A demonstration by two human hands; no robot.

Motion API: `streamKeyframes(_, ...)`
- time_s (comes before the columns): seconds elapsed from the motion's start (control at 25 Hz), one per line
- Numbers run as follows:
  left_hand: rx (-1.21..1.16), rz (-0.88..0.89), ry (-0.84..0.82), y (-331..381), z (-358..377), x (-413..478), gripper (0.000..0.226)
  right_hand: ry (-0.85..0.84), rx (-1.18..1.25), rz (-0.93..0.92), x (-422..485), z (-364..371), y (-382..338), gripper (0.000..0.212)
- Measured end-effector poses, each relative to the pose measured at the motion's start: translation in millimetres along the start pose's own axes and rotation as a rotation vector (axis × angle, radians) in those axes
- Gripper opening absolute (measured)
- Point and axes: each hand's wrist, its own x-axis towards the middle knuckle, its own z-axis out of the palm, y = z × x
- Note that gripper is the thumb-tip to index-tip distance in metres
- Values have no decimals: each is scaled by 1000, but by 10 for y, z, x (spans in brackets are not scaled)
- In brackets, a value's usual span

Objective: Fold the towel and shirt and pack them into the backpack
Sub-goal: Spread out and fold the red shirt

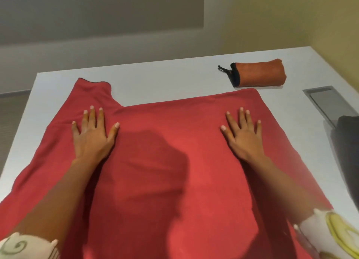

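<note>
Across the desk point(155, 78) lies the red shirt point(165, 142), spread flat, one sleeve reaching past its far left corner. Right of the shirt, at the frame edge, sits a dark fabric mass, probably the backpack point(347, 142). Beyond the shirt's far right corner rests the rolled orange towel point(262, 73). Left hand point(93, 134) and right hand point(243, 134) press on the shirt, fingers point(92, 117) straight and spread, gripping nothing. Judged step: smoothing before folding. Next, a side edge needs pinching and turning inward. No legible writing.
</note>
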Motion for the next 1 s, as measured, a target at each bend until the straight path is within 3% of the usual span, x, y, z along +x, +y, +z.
streamKeyframes(0.28,-132,81,-51,430,-103,-1065,84,22,24,-72,-1166,223,-887,67)
streamKeyframes(0.4,-78,171,-71,489,-43,-1774,84,17,17,-55,-1728,339,-973,65)
streamKeyframes(0.56,-47,208,19,325,12,-2245,84,20,-14,108,-2295,345,-363,64)
streamKeyframes(0.8,-69,195,87,269,33,-2293,85,39,6,511,-2941,206,838,74)
streamKeyframes(1.0,-80,180,83,179,-38,-2456,85,38,6,558,-2909,124,691,84)
